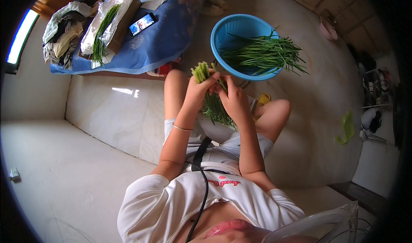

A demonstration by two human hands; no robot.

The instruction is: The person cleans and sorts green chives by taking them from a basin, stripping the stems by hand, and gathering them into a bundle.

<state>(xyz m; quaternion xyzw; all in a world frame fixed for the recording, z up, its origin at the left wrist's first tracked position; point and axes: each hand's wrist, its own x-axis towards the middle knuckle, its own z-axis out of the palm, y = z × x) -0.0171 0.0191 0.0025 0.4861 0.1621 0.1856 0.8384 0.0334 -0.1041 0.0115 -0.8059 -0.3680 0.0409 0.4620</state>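
Observation:
My left hand (201,88) is closed around a bunch of long green stalks (201,72), their pale cut ends pointing up and their leaves hanging down over my lap. Beside it, touching or nearly so, my right hand (232,96) pinches a thin green stalk (222,83) between its fingers. More of the same greens (270,53) lie in a blue plastic basin (222,27) on the floor past my knees, their tips over its rim. Another small bundle of greens (104,34) rests on clear plastic in a cardboard box on the bed at the upper left.
The bed's blue patterned cover (167,34) carries a phone (142,24) with its screen lit, a paper sheet (155,2) and a heap of clothes (66,34). Pale shoes (214,6) sit behind the basin. A green plastic bag (347,127) lies at the right, near a shelf.

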